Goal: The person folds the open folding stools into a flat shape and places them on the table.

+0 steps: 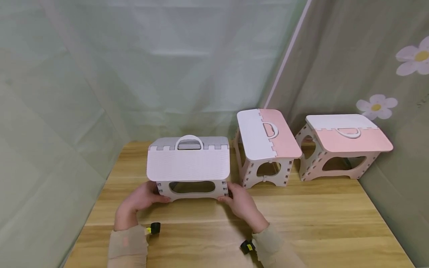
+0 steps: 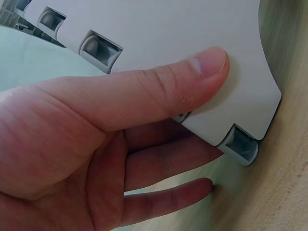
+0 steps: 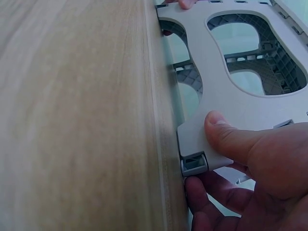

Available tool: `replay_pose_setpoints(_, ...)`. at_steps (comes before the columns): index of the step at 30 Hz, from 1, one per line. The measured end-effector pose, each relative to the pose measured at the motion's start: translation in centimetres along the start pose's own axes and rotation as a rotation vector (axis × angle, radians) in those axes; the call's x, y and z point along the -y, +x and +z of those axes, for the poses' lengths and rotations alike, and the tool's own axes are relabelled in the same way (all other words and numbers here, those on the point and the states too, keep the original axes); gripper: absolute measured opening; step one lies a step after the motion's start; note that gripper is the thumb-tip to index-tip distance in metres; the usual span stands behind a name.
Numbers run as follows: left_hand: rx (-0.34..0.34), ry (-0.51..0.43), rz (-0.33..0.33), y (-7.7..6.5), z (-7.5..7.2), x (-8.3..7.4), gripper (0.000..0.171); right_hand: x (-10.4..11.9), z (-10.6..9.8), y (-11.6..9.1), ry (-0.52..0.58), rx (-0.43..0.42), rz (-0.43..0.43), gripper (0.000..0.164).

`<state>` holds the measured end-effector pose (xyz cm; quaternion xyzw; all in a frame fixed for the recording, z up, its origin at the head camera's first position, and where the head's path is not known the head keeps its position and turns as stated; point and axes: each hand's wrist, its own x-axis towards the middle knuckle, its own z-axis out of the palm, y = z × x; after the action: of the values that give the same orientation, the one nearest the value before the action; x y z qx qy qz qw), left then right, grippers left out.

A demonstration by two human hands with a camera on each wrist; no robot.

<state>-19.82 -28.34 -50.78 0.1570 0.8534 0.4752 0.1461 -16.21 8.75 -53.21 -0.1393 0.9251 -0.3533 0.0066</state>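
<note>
A white and grey folding step stool (image 1: 188, 163) stands unfolded at the table's left back, its arched carry handle (image 1: 189, 139) raised at the seam of the top. Low on its left front leg, my left hand (image 1: 145, 196) grips the corner, thumb (image 2: 207, 67) on the front panel and fingers behind. My right hand (image 1: 242, 203) pinches the right front leg the same way. In the right wrist view, the thumb (image 3: 219, 126) lies on the white panel (image 3: 202, 86) close to the foot, with the other fingers partly hidden behind the leg.
A pink and white folding stool (image 1: 268, 137) stands close to the right of the held one. Another pink and white stool (image 1: 352, 143) is at the table's back right corner. Pale green curtains (image 1: 187, 67) hang behind the wooden table (image 1: 301, 223).
</note>
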Motion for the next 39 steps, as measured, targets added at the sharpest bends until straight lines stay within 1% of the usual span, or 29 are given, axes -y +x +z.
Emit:
replay_pose_setpoints(4,0.007,0.013,-0.017,0.05,-0.06,-0.09,0.059,0.05,-0.01,0.08,-0.007,-0.001,0.002,0.039)
replay_pose_setpoints(10,0.007,0.012,-0.011,0.11,-0.11,-0.03,0.058,0.12,-0.06,0.19,-0.018,-0.006,0.002,0.04)
replay_pose_setpoints(15,0.005,0.022,-0.032,0.11,-0.06,-0.03,0.058,0.1,-0.08,0.26,-0.019,-0.005,0.0,0.038)
replay_pose_setpoints(26,-0.005,0.048,-0.03,0.52,-0.23,-0.38,0.051,-0.16,-0.2,0.59,-0.029,-0.013,-0.016,0.034)
replay_pose_setpoints(29,-0.005,0.059,-0.041,0.53,-0.2,-0.41,0.051,-0.17,-0.15,0.6,-0.029,-0.013,-0.012,0.034)
replay_pose_setpoints(35,0.0,0.073,-0.089,0.18,0.02,-0.17,0.049,0.09,-0.06,0.14,-0.028,0.002,-0.009,0.032)
replay_pose_setpoints(39,0.001,0.06,-0.089,0.05,0.11,-0.12,0.046,0.02,0.03,0.02,-0.02,-0.001,-0.009,0.03)
